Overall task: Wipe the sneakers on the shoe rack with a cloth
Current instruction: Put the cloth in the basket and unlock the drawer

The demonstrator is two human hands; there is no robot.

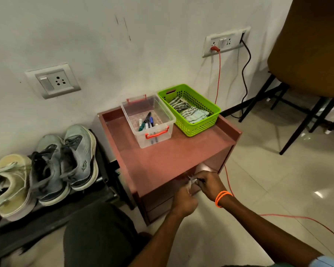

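Both hands at the red cabinet (168, 151) front: left hand (185, 202) & right hand (208, 183) fingers curled, pinching a small whitish scrap (191, 185); sneakers (66, 158) on black rack (102, 170) at left, striped cloth (189, 110) in green basket (199, 126)

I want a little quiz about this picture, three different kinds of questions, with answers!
1. True or false: the green basket stands on the red cabinet.
2. What lies in the clear box: A) markers, B) socks, C) spoons?
3. Fill in: the grey sneakers sit on the black ____.

Key: 1 true. 2 A. 3 shoe rack.
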